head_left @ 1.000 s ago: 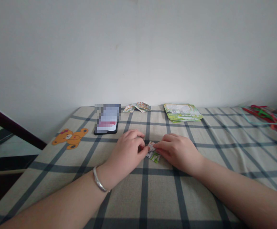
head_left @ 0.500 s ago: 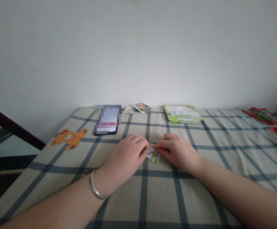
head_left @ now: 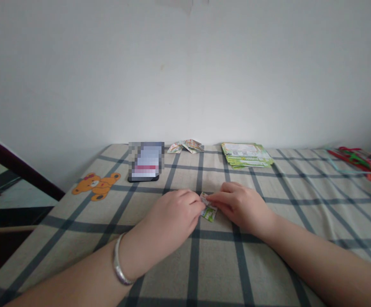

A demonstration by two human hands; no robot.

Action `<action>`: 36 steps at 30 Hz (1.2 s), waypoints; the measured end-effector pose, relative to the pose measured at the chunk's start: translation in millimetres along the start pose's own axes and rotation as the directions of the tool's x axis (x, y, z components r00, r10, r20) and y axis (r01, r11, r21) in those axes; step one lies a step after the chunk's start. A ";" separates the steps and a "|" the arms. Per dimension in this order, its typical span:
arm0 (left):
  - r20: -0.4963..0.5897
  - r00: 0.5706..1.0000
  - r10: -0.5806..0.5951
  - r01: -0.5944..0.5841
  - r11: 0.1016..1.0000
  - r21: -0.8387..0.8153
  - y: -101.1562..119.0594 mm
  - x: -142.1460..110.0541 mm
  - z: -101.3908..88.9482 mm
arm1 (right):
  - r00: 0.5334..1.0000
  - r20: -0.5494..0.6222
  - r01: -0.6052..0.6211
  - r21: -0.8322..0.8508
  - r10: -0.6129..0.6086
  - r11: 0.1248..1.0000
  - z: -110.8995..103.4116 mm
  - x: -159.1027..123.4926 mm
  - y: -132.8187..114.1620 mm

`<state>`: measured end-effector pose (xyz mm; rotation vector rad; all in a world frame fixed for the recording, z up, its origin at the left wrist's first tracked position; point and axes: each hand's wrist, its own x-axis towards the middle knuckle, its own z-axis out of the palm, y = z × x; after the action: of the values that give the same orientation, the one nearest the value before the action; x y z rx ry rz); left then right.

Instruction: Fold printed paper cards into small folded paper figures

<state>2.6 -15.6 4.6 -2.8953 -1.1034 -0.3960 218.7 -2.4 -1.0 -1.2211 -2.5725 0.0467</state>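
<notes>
A small folded piece of printed paper (head_left: 209, 213), green and white, lies on the checked tablecloth between my hands. My left hand (head_left: 175, 219), with a silver bangle at its wrist, is closed, its fingertips pressed at the paper's left edge. From the other side, my right hand (head_left: 239, 204) has its fingers together and their tips on the paper's upper right part. The fingertips cover some of the paper, so its exact folds cannot be made out.
A phone (head_left: 145, 162) lies at the back left, beside several folded papers (head_left: 187, 146). Further right is a stack of green printed sheets (head_left: 247, 154). Red, green and teal ribbons (head_left: 358, 157) lie at the far right. A bear figure (head_left: 97, 186) is on the tablecloth (head_left: 160, 277). Behind stands a wall.
My left hand has come slightly nearer to me and turned over the paper's left side, its fingers closing together. My right hand stays almost in place. The view has shifted a little.
</notes>
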 end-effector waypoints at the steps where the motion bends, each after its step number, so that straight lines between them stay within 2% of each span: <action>1: 0.000 1.000 -0.003 0.003 1.000 0.005 0.9 0.2 -0.2 | 1.000 0.001 0.021 -0.039 -0.021 0.999 -1.8 -1.6 -1.2; 5: -0.010 1.000 -0.024 0.024 0.999 0.026 4.1 -0.4 -0.8 | 0.998 0.015 0.066 -0.137 -0.065 0.988 -6.6 -5.9 -5.2; 9: -0.003 0.998 -0.060 0.060 0.998 0.027 3.9 -3.3 0.5 | 0.998 0.012 0.064 -0.140 -0.063 0.988 -5.3 -4.1 -5.0; 13: -0.017 0.999 -0.044 0.044 0.999 0.002 0.1 -3.4 2.8 | 0.999 0.013 0.040 -0.089 -0.039 0.995 -1.3 -0.1 -3.1; 18: -0.001 1.000 -0.025 0.025 0.999 -0.035 -2.6 -2.5 1.7 | 0.998 0.015 -0.069 0.044 0.069 0.997 2.1 2.0 -2.3; 26: 0.016 0.997 -0.081 0.081 0.996 -0.022 -1.1 -5.1 -1.3 | 0.994 0.021 -0.112 0.170 0.110 0.979 3.7 5.1 1.9; 36: -0.053 0.997 0.051 -0.049 0.999 0.022 -0.6 -4.3 -2.3 | 0.998 0.011 -0.069 0.190 0.068 0.979 9.0 6.1 7.3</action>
<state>-1.4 -18.1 5.7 -2.8695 -1.0192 -0.4551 218.0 7.8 -9.2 -1.2374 -2.4628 0.3033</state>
